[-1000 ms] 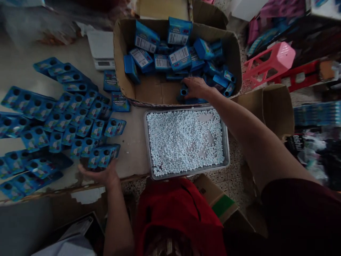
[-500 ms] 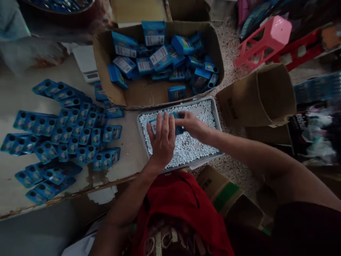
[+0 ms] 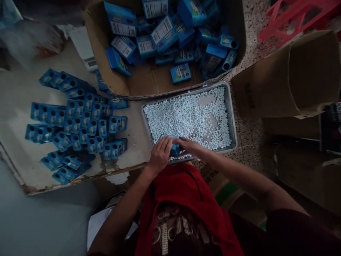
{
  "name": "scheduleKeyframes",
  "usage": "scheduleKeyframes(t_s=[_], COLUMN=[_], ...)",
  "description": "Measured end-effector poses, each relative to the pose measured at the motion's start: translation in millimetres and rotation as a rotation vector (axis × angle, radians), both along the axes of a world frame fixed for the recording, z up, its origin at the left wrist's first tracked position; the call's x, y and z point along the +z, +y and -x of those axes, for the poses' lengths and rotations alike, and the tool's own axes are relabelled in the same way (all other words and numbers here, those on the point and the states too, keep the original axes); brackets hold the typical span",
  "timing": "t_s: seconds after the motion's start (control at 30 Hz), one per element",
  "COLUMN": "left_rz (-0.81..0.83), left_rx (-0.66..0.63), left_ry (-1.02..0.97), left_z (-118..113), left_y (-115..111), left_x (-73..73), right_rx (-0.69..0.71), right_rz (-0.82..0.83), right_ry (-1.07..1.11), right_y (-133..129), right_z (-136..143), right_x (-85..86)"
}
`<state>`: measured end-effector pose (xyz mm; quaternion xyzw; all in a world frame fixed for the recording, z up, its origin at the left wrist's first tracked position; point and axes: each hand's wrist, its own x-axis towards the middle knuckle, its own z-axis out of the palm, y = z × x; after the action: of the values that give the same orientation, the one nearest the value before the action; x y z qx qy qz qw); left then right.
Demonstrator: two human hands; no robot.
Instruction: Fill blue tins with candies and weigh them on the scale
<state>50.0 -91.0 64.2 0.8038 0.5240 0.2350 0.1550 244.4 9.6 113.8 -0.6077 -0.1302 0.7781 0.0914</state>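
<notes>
Both hands hold a small blue printed box [image 3: 174,150] over the near edge of a metal tray [image 3: 233,121]. Small white pellets [image 3: 176,112] are spread across the tray, thinner toward its right side. My left hand [image 3: 160,151] wraps the box from the left, its fingers together over the top. From the right, my right hand [image 3: 189,145] grips the box's other side, thumb and fingers closed near its upper edge. The hands cover much of the box.
Many matching blue boxes with round dark holes [image 3: 80,121] stand in rows on the table at left. A cardboard carton [image 3: 141,83] of blue boxes lies beyond the tray. An open brown carton [image 3: 269,78] and a pink stool [image 3: 290,21] are at right.
The hands and the blue box have moved from the middle of the tray to its near edge. The camera view has shifted, and the carton's contents appear larger.
</notes>
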Motion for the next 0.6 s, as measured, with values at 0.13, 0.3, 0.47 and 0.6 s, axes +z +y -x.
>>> scheduleKeyframes(t_s=[0.13, 0.3, 0.47, 0.6], left_rz=[0.270, 0.439, 0.540, 0.663], left_rx=[0.382, 0.958, 0.944, 0.838], left_ry=[-0.247, -0.651, -0.772, -0.811], left_z=[30, 54, 61, 54], left_y=[13, 35, 47, 45], left_x=[-9.4, -17.9, -14.7, -16.2], right_rx=[0.393, 1.575, 1.542, 1.243], right_rz=[-0.455, -1.626, -1.511, -1.314], right_ry=[-0.068, -0.152, -0.408, -0.525], right_y=[89, 169, 148, 122], right_z=[10, 37, 7, -34], right_x=[-21.3, -73.6, -92.5, -71.0])
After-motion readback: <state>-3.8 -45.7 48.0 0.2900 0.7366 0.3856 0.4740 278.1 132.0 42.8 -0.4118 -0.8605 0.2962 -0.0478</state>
